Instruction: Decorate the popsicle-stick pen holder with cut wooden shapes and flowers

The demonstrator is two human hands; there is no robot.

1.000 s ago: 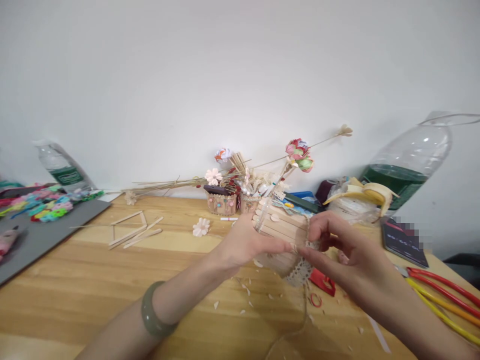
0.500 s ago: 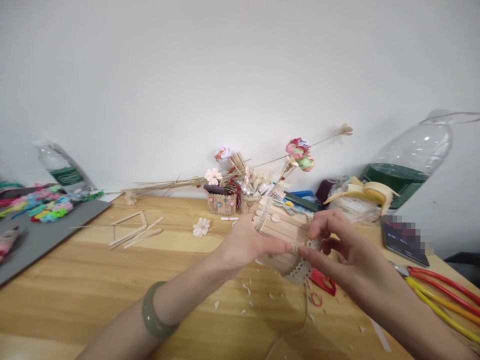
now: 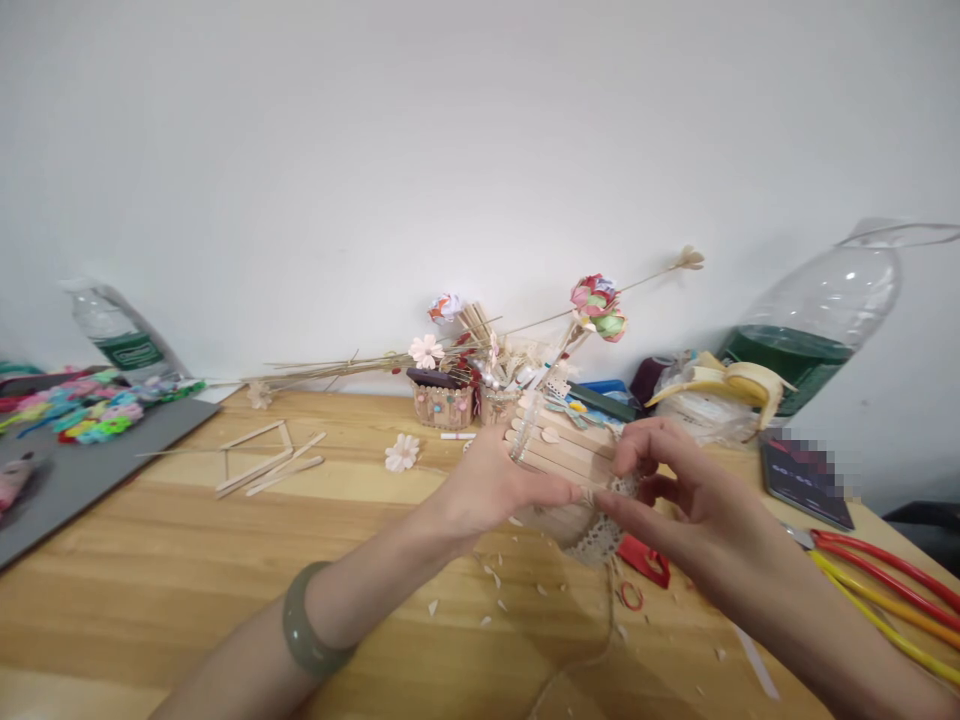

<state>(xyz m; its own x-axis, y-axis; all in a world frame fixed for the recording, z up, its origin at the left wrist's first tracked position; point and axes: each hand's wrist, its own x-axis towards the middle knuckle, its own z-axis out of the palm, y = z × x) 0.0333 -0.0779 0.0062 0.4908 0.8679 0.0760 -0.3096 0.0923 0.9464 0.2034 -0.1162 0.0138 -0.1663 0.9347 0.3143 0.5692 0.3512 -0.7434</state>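
A small holder made of wooden craft sticks, trimmed with white lace, is tilted on its side above the wooden table. My left hand grips its near side, thumb pressed on the sticks. My right hand pinches the lace end of the holder, where a thin twine hangs down to the table. A jade-green bangle is on my left wrist.
Loose craft sticks and a paper flower lie left of centre. Small decorated pots with flowers stand at the wall. Scissors with red and yellow handles, a phone, a large plastic bottle and banana peel are right. A grey mat lies left.
Both hands stay on the stick holder; my right fingers have shifted slightly at the lace end. Nothing else has moved.
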